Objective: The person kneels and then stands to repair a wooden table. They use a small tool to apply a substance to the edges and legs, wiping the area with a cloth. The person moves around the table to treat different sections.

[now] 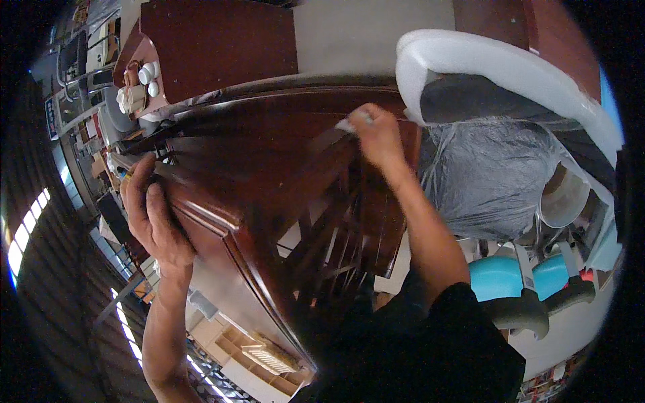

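Observation:
A glossy dark reddish-brown piece of wooden furniture (262, 154) with moulded edges fills the middle, tilted, with slats or bars lower down. My left hand (160, 225) is closed over its left edge near a corner, fingers on the far side and partly hidden. Farther right, my right hand (378, 138) pinches a small white wad (346, 125), like a cloth or paper. It is pressed against or held just above the wood; blur hides which. My right forearm reaches up across the slatted part.
To the right, thick white foam (510, 59) surrounds something wrapped in grey plastic (480, 174). Turquoise-and-grey chairs (497, 279) stand below it. White cups (149, 72) sit by a brown panel (222, 50) at upper left. Shelving (262, 356) shows at the bottom.

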Tool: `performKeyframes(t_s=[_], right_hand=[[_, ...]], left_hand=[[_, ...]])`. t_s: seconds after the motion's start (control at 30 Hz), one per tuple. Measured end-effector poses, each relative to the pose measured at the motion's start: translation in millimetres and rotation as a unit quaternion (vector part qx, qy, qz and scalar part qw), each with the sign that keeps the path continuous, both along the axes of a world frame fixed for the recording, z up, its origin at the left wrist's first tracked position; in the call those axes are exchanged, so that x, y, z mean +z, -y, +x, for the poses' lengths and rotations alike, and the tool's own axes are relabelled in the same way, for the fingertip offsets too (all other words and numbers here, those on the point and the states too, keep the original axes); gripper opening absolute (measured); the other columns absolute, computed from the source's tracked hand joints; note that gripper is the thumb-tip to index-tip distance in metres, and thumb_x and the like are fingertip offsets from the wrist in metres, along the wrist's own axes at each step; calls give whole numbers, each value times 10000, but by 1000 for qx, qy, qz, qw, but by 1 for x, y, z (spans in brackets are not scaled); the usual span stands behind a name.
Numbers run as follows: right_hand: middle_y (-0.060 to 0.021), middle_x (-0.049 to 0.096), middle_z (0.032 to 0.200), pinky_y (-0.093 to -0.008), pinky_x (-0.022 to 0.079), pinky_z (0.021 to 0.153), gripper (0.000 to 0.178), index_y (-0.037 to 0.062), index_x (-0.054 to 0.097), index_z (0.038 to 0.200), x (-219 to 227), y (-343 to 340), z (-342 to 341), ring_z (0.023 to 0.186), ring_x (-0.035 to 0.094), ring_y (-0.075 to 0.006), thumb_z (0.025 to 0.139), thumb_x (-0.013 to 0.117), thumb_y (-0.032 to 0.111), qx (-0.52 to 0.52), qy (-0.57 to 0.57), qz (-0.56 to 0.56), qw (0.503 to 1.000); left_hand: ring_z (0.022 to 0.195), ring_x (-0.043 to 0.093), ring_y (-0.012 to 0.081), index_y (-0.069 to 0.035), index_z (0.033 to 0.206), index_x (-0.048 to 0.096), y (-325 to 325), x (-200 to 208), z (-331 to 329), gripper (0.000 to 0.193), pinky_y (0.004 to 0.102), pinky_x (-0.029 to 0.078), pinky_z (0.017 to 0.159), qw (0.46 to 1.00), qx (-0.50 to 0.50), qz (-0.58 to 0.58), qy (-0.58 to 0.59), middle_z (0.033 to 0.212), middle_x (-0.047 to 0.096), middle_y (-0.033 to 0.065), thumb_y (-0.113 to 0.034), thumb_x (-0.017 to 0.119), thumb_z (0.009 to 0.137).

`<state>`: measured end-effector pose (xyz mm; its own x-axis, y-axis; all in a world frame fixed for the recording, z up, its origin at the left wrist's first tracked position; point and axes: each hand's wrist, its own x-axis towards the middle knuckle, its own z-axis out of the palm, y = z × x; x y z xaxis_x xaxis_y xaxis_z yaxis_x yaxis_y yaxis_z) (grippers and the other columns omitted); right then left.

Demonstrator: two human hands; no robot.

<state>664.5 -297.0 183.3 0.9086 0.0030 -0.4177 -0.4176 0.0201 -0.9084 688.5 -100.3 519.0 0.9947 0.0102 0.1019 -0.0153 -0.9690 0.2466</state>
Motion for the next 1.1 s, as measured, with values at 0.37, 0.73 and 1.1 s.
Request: performKeyframes(t_s=[0.37, 0.73, 1.1], right_hand=[[-171, 659, 875, -444, 523, 747, 126, 16, 671, 916, 175, 12, 48, 851, 669, -366, 868, 710, 126, 166, 288, 219, 917], [-228, 696, 1004, -529, 516, 806, 239, 35, 644, 969, -60, 20, 0, 955, 657, -460, 947, 647, 274, 74, 22, -229, 970], [-100, 694, 884, -380, 500, 649, 240, -10, 683, 1064, -7, 5, -203, 729, 604, -201, 955, 657, 202, 34, -134, -24, 990]], left_hand=[[1227, 548, 262, 69, 1338, 579, -3, 4, -3, 441, 369, 360, 1108, 999, 19, 14, -23, 1305, 602, 170, -196, 430, 1017], [1185, 578, 279, 44, 1314, 607, -1, -5, 0, 418, 368, 400, 1070, 999, 6, -28, 14, 1261, 612, 167, -161, 472, 976], [1132, 609, 312, -41, 1277, 643, -2, -10, -6, 388, 399, 473, 1024, 981, -1, 28, 193, 1246, 627, 174, -218, 679, 934]])
